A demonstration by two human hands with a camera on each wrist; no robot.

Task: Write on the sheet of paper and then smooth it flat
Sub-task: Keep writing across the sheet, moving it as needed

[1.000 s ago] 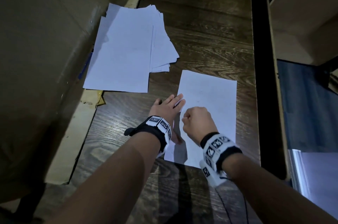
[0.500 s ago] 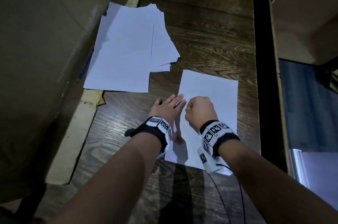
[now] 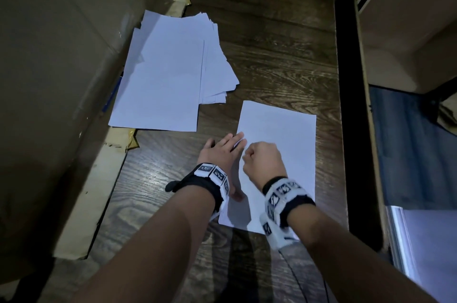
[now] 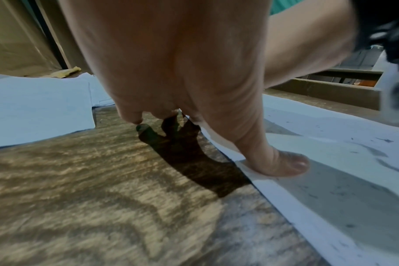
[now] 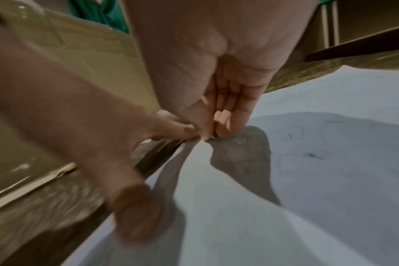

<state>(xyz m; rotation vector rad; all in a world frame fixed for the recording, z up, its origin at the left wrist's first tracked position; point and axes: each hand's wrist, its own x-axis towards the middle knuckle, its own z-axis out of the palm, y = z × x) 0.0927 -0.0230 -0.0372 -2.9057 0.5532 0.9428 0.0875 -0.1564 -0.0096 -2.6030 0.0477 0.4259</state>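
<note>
A white sheet of paper [image 3: 284, 129] lies flat on the dark wooden table [image 3: 272, 43], with faint marks on it in the wrist views [image 4: 330, 144]. My left hand [image 3: 222, 152] lies flat with straight fingers across the sheet's left edge, and its thumb [image 4: 280, 165] presses on the paper. My right hand [image 3: 262, 157] is curled in a fist over the sheet's left half. In the right wrist view its thumb and fingertips [image 5: 223, 126] pinch a thin dark tip on the paper, taken to be a pen; the rest is hidden.
A loose stack of white sheets [image 3: 168, 75] lies at the back left, partly against a large cardboard box [image 3: 61, 80] along the table's left side. The table's dark right edge [image 3: 343, 105] runs close to the sheet.
My right hand slid away from me up the sheet, then shifted slightly back and left. The left hand and the sheet have stayed put.
</note>
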